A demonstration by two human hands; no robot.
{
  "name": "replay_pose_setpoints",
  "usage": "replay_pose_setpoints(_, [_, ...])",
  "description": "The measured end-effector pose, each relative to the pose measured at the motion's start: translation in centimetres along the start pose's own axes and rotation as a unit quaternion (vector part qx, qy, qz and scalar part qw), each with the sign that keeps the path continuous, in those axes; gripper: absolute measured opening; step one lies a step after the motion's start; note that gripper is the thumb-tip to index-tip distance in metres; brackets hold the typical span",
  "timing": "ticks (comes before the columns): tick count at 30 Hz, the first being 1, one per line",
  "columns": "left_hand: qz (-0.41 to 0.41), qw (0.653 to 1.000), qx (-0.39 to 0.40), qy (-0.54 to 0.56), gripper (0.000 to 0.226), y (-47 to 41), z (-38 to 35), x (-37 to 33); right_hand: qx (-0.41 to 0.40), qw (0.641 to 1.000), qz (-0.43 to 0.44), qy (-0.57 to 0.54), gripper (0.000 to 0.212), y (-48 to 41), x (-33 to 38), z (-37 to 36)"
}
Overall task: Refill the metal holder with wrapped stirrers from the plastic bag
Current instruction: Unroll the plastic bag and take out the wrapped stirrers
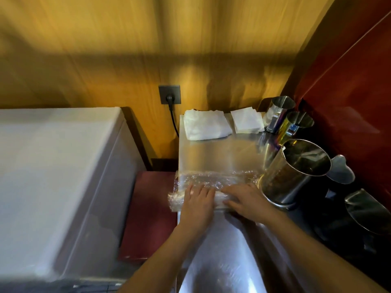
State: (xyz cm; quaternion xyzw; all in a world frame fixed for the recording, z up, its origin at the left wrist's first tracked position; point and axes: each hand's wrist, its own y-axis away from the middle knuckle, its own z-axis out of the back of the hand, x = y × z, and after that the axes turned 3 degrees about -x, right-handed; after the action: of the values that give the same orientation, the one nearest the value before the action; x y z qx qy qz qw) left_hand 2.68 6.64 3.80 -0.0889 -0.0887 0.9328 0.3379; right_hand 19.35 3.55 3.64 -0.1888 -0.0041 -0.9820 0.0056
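Note:
A clear, crinkled plastic bag [211, 179] of pale wrapped stirrers lies across the steel counter [220, 153], its left end hanging over the counter's edge. My left hand [197, 203] rests on the bag's left part and my right hand [245, 200] on its right part, both with fingers spread flat on the plastic. Whether either hand pinches the bag I cannot tell. A tall round metal holder [294, 172] stands just right of my right hand, tilted in view, its inside dark with brownish reflections.
Two stacks of white napkins [206, 124] [246, 120] lie at the counter's back. More metal cups [279, 114] [296, 125] stand along the red wall on the right. A large white appliance [55, 187] fills the left. A plugged wall socket [169, 94] sits behind.

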Motion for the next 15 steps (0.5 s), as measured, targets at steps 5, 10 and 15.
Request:
replay_pose_setpoints(5, [-0.033,0.998,-0.012,0.052,0.032,0.3,-0.4,0.2,0.023,0.998,-0.007,-0.059,0.030,-1.4,-0.3,1.1])
replay_pose_setpoints(10, [-0.027,0.994,-0.020,0.100,0.045,1.3,-0.3,-0.1,-0.022,0.998,-0.051,0.003,0.035,-3.0,-0.3,0.6])
replay_pose_setpoints(15, [-0.013,0.993,-0.012,0.116,0.050,2.8,-0.7,-0.8,0.048,0.994,-0.071,0.073,0.090,-4.5,-0.5,-0.1])
